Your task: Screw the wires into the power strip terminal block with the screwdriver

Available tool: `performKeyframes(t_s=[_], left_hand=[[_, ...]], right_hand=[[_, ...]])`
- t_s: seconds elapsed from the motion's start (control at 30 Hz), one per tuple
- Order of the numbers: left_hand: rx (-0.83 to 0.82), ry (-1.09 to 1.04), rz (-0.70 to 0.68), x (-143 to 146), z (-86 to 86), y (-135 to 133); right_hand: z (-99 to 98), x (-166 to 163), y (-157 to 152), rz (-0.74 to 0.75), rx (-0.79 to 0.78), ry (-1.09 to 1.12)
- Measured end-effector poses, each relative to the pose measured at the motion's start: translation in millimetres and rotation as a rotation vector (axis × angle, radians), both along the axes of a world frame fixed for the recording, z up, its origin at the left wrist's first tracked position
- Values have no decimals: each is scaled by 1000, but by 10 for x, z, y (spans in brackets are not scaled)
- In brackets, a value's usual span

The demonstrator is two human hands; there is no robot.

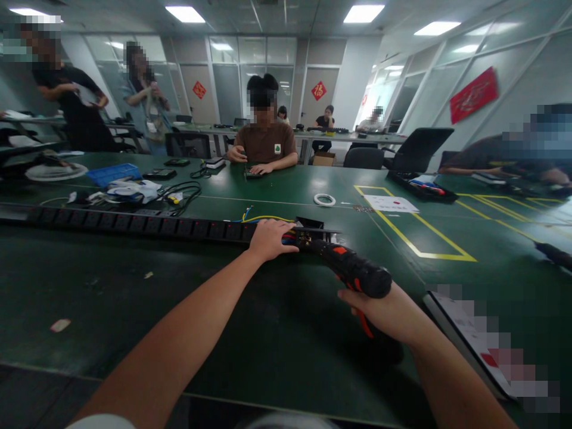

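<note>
A long black power strip (pixel 134 221) lies across the green table (pixel 268 333), its right end opened with coloured wires (pixel 257 218) coming out. My left hand (pixel 270 239) rests closed on that open end, fingers pressed onto it. My right hand (pixel 379 307) grips a black and orange electric screwdriver (pixel 353 271), whose tip points left into the strip's open end beside my left fingers.
A roll of white tape (pixel 324 199) and a paper sheet (pixel 393 204) lie beyond, inside yellow floor-tape lines (pixel 415 244). Cables and tools (pixel 134 190) are piled at the left. A person (pixel 266 143) sits opposite; others stand at the back left. A tablet-like board (pixel 473 339) lies by my right arm.
</note>
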State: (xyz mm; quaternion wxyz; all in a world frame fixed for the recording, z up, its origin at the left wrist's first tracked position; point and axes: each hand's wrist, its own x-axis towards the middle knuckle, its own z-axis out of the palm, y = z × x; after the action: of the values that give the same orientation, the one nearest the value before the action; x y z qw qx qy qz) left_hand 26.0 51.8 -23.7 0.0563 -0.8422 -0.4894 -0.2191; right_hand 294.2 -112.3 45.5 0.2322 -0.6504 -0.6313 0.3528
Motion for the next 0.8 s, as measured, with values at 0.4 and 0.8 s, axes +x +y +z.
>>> performKeyframes(t_s=[0.4,0.8], left_hand=[[15,-10,-13,-17,-33,24],[21,-23,-12,-13,-31,18]], right_hand=[[-17,72,-30,28,-23,49],[61,-6,-14,34,-82,-49]])
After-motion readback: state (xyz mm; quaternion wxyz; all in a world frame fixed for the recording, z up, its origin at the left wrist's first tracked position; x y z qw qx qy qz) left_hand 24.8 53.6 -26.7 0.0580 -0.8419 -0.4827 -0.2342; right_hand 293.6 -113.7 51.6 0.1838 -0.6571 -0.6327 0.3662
